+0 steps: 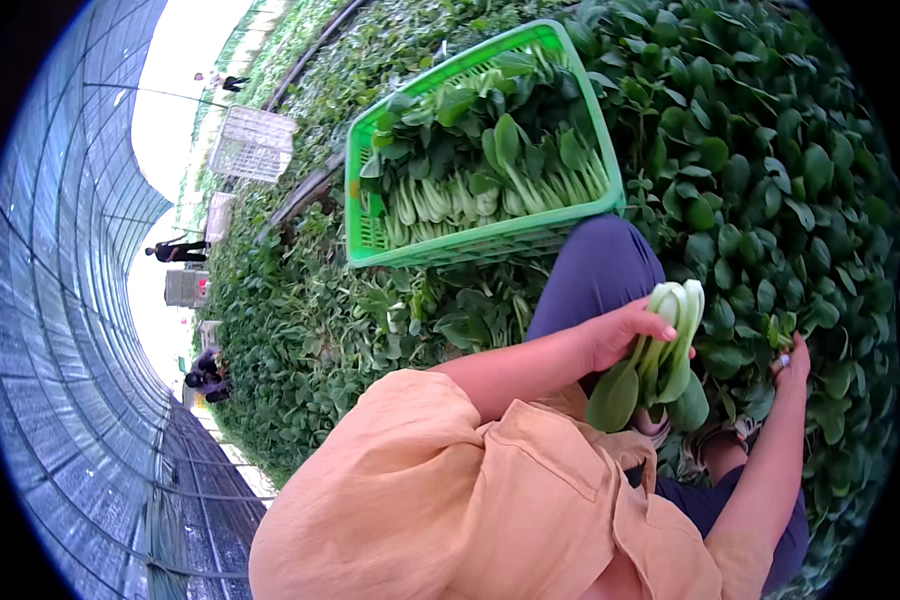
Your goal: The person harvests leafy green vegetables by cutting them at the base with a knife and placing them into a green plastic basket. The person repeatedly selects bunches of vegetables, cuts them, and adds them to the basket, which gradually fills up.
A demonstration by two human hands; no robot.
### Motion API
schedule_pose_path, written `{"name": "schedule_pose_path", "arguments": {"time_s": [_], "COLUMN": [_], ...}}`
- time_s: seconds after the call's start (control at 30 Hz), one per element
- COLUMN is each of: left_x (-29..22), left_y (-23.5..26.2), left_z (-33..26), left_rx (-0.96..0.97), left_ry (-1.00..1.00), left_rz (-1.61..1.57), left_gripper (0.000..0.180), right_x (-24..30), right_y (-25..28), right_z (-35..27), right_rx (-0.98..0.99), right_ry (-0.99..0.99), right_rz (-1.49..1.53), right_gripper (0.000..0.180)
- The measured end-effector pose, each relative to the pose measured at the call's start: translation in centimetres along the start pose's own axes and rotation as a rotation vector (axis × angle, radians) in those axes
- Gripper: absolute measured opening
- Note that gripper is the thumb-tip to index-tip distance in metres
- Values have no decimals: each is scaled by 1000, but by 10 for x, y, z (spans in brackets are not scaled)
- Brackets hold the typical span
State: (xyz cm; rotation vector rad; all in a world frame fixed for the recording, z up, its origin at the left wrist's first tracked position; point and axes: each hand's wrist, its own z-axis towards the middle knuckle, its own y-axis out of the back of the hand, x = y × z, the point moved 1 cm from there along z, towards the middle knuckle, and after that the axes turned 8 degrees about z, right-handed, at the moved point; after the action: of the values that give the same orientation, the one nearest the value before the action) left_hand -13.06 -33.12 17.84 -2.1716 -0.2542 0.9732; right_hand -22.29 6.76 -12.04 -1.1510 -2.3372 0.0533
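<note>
My left hand (620, 335) is shut on a bunch of cut bok choy (665, 350), white stems up and leaves hanging down, held over my knee in blue trousers (600, 270). My right hand (795, 362) reaches low into the growing bok choy plants (770, 180) on the right, with its fingers among the leaves. Whether it grips a plant is hidden. A green plastic crate (490, 240) stands just beyond my knee, filled with harvested bok choy (490, 160) laid in rows.
Dense leafy beds (300, 330) cover the ground all around. A white wire crate (255, 143) stands farther off on the left. Other people (180, 250) work in the distance along the greenhouse's netted wall (60, 330).
</note>
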Motion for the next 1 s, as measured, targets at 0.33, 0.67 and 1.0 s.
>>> {"name": "schedule_pose_path", "arguments": {"time_s": [0.33,0.67,1.0], "left_x": [-4,-41,-37], "left_y": [-9,-18,-78], "left_z": [-46,-77,-60], "left_rx": [112,-83,-310], "left_ry": [-159,-454,-720], "left_rz": [-116,271,1161], "left_gripper": [64,85,79], "right_x": [50,58,-20], "right_y": [-79,-215,-211], "right_z": [-65,-346,-399], "right_rx": [-54,663,849], "right_ry": [332,993,649], "right_rz": [-195,-1287,-615], "right_gripper": [29,17,9]}}
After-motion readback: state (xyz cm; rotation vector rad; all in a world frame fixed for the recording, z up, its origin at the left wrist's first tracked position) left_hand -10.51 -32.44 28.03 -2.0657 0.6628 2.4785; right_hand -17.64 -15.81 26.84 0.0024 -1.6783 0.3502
